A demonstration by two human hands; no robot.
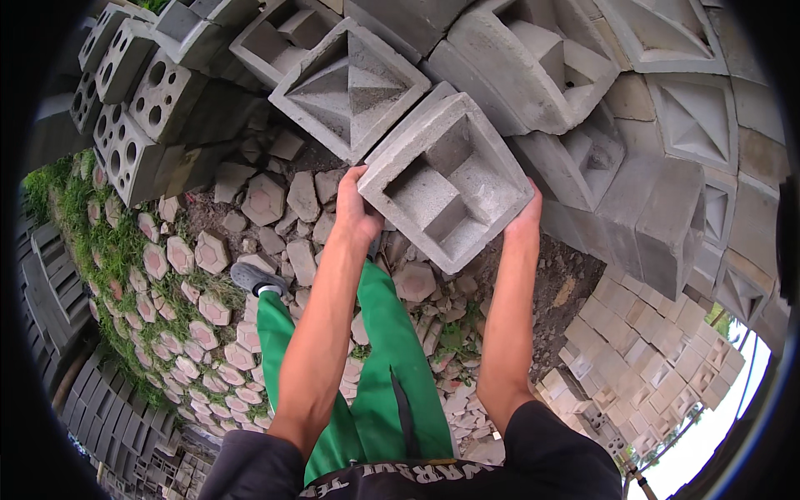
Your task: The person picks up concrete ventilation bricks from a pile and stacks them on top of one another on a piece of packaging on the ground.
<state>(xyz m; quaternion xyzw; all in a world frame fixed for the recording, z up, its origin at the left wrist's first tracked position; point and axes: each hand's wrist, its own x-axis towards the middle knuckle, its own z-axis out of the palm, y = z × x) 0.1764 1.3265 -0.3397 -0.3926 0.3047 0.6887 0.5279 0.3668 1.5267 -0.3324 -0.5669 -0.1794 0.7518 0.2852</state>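
Note:
A square grey concrete block (479, 179) with stepped square recesses in its face is held out in front of me, turned at an angle. My left hand (357, 204) grips its left corner. On the opposite corner, my right hand (525, 212) is closed round the edge; the fingertips of both hands are hidden behind the block. Just beyond it, a similar block with a pyramid-shaped relief (350, 87) sits close to its upper left edge. Whether the two touch, I cannot tell.
Stacked concrete blocks (533, 58) rise at the far side and right. Blocks with round holes (158, 96) are piled at the left. Underfoot lie hexagonal pavers (212, 250) with grass between them and loose broken pieces. A pale block stack (642, 350) stands at the lower right.

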